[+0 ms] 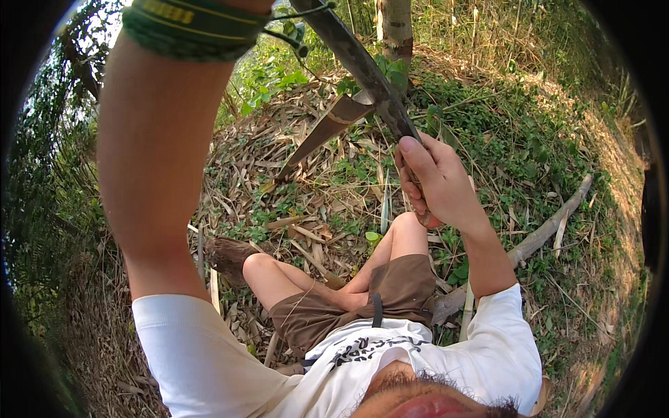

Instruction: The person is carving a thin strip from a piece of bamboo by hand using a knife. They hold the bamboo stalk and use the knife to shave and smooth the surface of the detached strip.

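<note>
My right hand (pixel 435 182) is closed around the handle of a long dark blade (pixel 362 66). The blade slants up and to the left, toward the top edge. A brown, dry strip of plant sheath (pixel 322 131) hangs off the blade's underside, pointing down-left. My left forearm (pixel 157 153) rises steeply at the left and passes the top edge, with a green woven band (pixel 191 28) at the wrist. The left hand itself is out of the picture. Thin green stems (pixel 289 35) run between the band and the blade.
I sit on ground strewn with dry leaves (pixel 306 202) and low green plants (pixel 516 146), my bare knees (pixel 408 230) bent in front. A thin trunk (pixel 397 31) stands behind the blade. A fallen branch (pixel 550 226) lies at the right.
</note>
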{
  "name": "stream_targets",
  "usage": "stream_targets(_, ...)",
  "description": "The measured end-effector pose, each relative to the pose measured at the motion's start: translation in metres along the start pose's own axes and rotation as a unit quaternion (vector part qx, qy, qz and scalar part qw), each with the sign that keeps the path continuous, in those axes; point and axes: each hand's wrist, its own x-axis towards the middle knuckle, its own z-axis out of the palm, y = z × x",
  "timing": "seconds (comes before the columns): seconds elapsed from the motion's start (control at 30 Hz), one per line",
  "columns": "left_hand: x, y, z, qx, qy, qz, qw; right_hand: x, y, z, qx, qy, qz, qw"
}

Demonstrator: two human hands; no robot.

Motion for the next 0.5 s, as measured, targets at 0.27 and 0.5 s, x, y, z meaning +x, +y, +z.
stream_targets(0.27,-0.048,-0.018,0.044,-0.039,-0.040,-0.038,0.998,0.004,0.009,0.008,-0.027,-0.024,0.041,0.999)
stream_targets(0.5,-0.065,-0.004,0.036,0.036,0.009,-0.015,0.999,0.017,0.024,0.002,-0.062,-0.009,0.004,0.998)
